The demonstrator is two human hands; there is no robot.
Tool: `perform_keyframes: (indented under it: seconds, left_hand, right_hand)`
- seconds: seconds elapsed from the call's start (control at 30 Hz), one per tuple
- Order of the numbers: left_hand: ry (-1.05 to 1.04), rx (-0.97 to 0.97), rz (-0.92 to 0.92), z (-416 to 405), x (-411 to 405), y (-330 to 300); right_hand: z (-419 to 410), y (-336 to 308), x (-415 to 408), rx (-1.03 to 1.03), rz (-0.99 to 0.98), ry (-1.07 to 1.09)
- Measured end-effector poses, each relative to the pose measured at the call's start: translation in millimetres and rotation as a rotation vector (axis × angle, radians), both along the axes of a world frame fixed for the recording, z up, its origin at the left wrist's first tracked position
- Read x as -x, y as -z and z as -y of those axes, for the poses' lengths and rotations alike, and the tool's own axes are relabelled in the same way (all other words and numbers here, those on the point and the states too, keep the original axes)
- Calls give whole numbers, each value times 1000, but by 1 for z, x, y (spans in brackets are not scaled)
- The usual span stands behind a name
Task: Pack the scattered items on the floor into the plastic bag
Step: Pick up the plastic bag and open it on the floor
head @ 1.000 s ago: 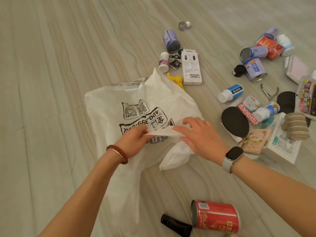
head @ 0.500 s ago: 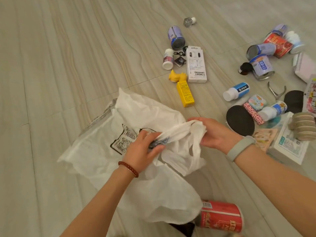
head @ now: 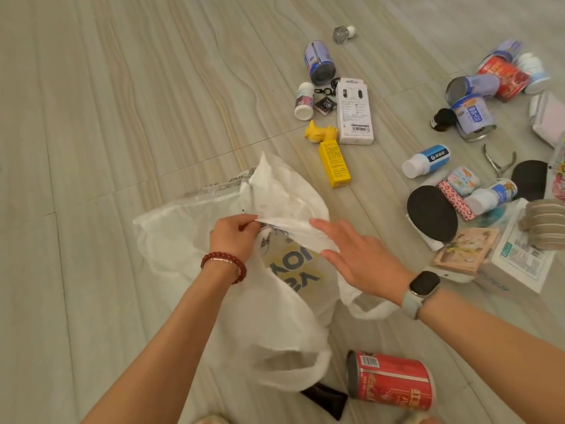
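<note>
My left hand (head: 234, 237) pinches the plastic bag (head: 189, 237) rim to hold its mouth up. Right hand (head: 363, 261), fingers straight, lies flat on the opposite edge to spread the opening w/ nothing packed yet.

Both forearms reach forward from the lower edge of the view, converging. The left hand (head: 234, 237), a red bead bracelet (head: 224, 264) at its wrist, has fingers curled in a pinch. The right hand (head: 363, 258), palm down, fingers extended and apparently relaxed, wears a smartwatch (head: 423, 284).
</note>
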State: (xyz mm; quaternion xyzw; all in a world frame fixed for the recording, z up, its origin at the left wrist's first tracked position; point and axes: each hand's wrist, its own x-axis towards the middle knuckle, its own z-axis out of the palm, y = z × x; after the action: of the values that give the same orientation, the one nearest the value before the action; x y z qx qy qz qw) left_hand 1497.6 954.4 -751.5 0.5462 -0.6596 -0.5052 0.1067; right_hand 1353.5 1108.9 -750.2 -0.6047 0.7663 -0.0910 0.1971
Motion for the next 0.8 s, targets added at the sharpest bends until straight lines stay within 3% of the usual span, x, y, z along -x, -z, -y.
perform_keyframes:
  seconds: [0.1, 0.2, 0.23, 0.33, 0.4, 0.5, 0.57, 0.67, 0.73, 0.8]
  left_hand:
    - [-229, -429, -203, -3, 2, 2]
    - [-257, -555, -338, -8, 3, 5]
    - [-174, -469, -330, -11, 1, 6]
    - [432, 207, -96, -22, -13, 15]
    - [673, 504, 7, -28, -21, 20]
    - [746, 849, 119, -33, -25, 29]
    - [728, 1007, 184, -31, -27, 38]
    - [660, 1094, 285, -27, -34, 53]
    - [563, 1159, 294, -24, -38, 50]
    - [525, 1200, 239, -22, -42, 46]
  right_hand:
    - [4, -1, -3, 2, -134, -35]
    - [7, 0, 9, -231, -92, 50]
    - [6, 2, 17, -226, -108, 43]
    - [-3, 2, 34, -16, -34, 102]
    - [-8, 9, 41, 58, 32, 148]
    - [4, 8, 37, 195, 202, 302]
    - [16, 0, 32, 232, 486, 473]
    - [26, -6, 24, 264, 1009, 727]
    - [29, -4, 19, 277, 1095, 872]
    - [28, -1, 13, 307, 1021, 939]
